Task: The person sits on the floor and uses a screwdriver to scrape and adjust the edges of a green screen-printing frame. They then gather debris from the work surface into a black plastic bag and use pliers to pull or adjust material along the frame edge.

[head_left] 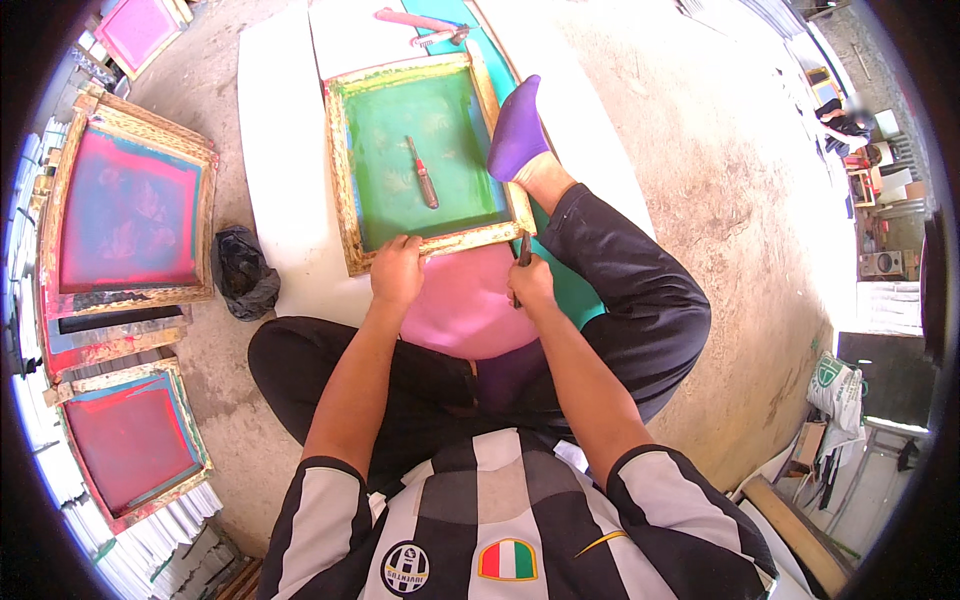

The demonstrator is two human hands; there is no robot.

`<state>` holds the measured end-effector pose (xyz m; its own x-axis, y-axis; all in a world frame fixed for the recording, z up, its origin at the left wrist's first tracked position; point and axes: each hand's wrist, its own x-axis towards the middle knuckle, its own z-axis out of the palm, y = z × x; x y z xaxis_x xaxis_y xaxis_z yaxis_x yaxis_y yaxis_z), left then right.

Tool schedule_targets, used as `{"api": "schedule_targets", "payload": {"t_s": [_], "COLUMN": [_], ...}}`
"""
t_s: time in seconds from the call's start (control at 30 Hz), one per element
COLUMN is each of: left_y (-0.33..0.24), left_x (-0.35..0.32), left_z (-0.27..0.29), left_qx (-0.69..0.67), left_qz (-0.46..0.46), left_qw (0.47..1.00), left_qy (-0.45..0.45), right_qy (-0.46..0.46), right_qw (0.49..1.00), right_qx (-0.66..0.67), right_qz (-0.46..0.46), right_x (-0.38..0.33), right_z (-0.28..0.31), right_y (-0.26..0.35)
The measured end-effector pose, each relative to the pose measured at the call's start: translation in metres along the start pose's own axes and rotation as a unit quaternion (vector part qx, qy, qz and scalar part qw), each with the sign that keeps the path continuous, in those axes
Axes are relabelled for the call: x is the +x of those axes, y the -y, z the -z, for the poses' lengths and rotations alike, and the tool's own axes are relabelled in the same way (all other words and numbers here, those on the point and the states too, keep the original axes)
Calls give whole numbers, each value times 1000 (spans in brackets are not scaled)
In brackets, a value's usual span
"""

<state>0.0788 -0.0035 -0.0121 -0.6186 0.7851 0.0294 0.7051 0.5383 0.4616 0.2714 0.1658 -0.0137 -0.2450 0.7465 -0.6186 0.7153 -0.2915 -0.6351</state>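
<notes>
A wooden screen-printing frame (346, 222) with green mesh lies in front of me. My left hand (398, 271) is closed over the left part of its near rail. A dark, slim hand tool (524, 248) is gripped in my right hand (533, 283), its upper end at the frame's near right corner. Whether it is a pair of pliers or another tool I cannot tell. On the mesh rests a screwdriver (428, 188) with a reddish-brown handle, out of both hands. My foot in a purple sock (519, 132) presses against the frame's right rail.
Beyond the frame lie a hammer-like tool (425, 22) and a small light-handled item (432, 40). Pink-meshed frames (60, 225) lean at the left, beside a black plastic bag (245, 272). White sheets (285, 150) lie under the frame. Another person (848, 130) is far right.
</notes>
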Motion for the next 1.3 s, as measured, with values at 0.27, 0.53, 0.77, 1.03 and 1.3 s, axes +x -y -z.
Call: {"api": "schedule_targets", "payload": {"t_s": [0.27,0.53,0.77,1.03,1.3], "left_y": [-6,-4,-7,-2,1], "left_x": [5,4,2,2,0], "left_z": [5,5,8,6,13], "left_qx": [-15,-2,-16,-33,-307], "left_qz": [14,8,3,-5,56], "left_qw": [1000,1000,1000,999,950], "left_qy": [14,4,3,-5,9], "right_qy": [166,158,-31,-114,175], "right_qw": [981,982,991,987,978], "right_qx": [49,-80,-128,-94,24], "right_qz": [-84,-72,24,61,113], "right_x": [29,24,21,-18,-66], "right_z": [47,47,-2,-20,-43], "right_y": [16,29,-13,-3,6]}}
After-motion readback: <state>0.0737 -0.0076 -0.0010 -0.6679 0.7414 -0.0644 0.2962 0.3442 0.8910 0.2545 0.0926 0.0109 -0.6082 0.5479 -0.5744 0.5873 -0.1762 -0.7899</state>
